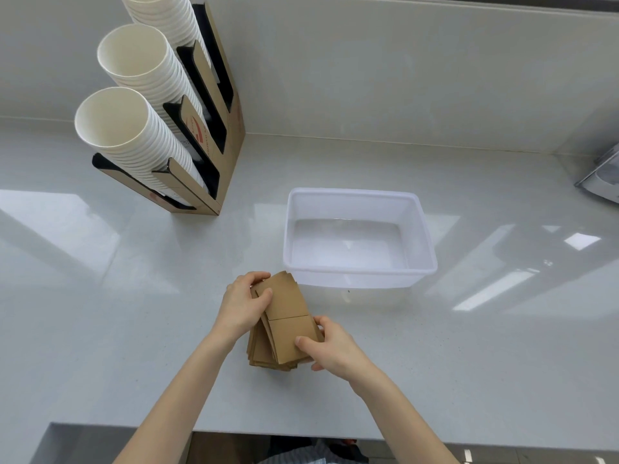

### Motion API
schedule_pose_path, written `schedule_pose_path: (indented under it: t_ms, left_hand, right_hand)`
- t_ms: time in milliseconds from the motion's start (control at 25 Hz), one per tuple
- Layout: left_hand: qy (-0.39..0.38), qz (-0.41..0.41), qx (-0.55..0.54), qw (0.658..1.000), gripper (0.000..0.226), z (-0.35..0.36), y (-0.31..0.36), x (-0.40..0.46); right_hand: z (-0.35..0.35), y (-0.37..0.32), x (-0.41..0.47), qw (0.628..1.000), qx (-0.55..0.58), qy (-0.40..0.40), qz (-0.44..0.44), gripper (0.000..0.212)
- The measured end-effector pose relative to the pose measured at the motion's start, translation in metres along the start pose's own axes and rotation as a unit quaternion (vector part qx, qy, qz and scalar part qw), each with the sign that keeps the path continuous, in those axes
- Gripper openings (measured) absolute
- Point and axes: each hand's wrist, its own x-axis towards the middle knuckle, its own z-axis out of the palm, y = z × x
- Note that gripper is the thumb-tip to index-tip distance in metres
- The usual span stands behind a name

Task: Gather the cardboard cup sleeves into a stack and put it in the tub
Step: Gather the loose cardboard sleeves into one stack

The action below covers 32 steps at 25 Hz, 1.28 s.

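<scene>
Head view: sleeves gathered at lower centre, tub empty.

The left hand (246, 304) and right hand (330, 349) each pinched an end of the cup sleeves (284, 324) on the counter (100, 313), just below-left of the tub (360, 197). The lower sleeves were fanned; lifting them unsquared could probably spill some.

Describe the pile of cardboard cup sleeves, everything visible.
The cardboard cup sleeves are flat, plain brown pieces in a loose, fanned pile on the white counter, just in front of the tub. The left hand grips the far end, the right hand the near end. None are in the tub.
</scene>
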Motion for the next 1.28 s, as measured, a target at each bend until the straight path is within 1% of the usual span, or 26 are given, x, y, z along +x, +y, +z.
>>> schedule_pose_path:
  t_ms: [120, 240, 360, 560, 720, 760, 840, 960, 1120, 1240, 1280]
  left_hand:
    - [-0.006, 0.011, 0.062, 0.998, 0.041, -0.002, -0.001, 0.003]
    - [-0.067, 0.006, 0.069, 0.995, 0.045, -0.006, -0.002, 0.008]
    - [-0.119, -0.025, 0.060, 0.991, 0.048, -0.007, -0.003, 0.013]
    - [-0.153, -0.053, 0.100, 0.982, 0.049, -0.009, 0.000, 0.017]
    - [-0.171, -0.064, 0.125, 0.975, 0.047, -0.013, 0.006, 0.021]
    - [-0.172, -0.068, 0.135, 0.974, 0.046, -0.014, 0.007, 0.021]
    - [-0.170, -0.078, 0.142, 0.972, 0.045, -0.017, 0.005, 0.020]
    - [-0.170, -0.104, 0.134, 0.971, 0.056, -0.024, 0.000, 0.019]
    - [-0.185, -0.128, 0.122, 0.967, 0.061, -0.032, -0.005, 0.016]
    - [-0.205, -0.123, 0.112, 0.965, 0.060, -0.034, -0.006, 0.013]
    - [-0.216, -0.122, 0.101, 0.963, 0.063, -0.035, -0.007, 0.011]
  right_hand:
    - [0.002, -0.001, 0.000, 1.000, -0.005, -0.012, 0.009, 0.047]
    - [0.006, 0.001, -0.002, 0.998, 0.015, -0.036, 0.042, 0.046]
    - [0.010, 0.006, -0.003, 0.991, 0.088, -0.071, 0.077, 0.046]
    - [0.011, 0.012, 0.001, 0.975, 0.172, -0.110, 0.092, 0.047]
    - [0.011, 0.015, 0.003, 0.949, 0.267, -0.141, 0.092, 0.033]
    - [0.011, 0.016, 0.003, 0.946, 0.277, -0.143, 0.089, 0.033]
    - [0.010, 0.017, 0.006, 0.942, 0.294, -0.134, 0.086, 0.039]
    - [0.011, 0.018, 0.007, 0.939, 0.312, -0.113, 0.091, 0.045]
    - [0.011, 0.019, 0.007, 0.950, 0.287, -0.092, 0.086, 0.045]
    - [0.010, 0.021, 0.007, 0.957, 0.265, -0.084, 0.081, 0.044]
    - [0.010, 0.021, 0.007, 0.960, 0.256, -0.082, 0.081, 0.044]
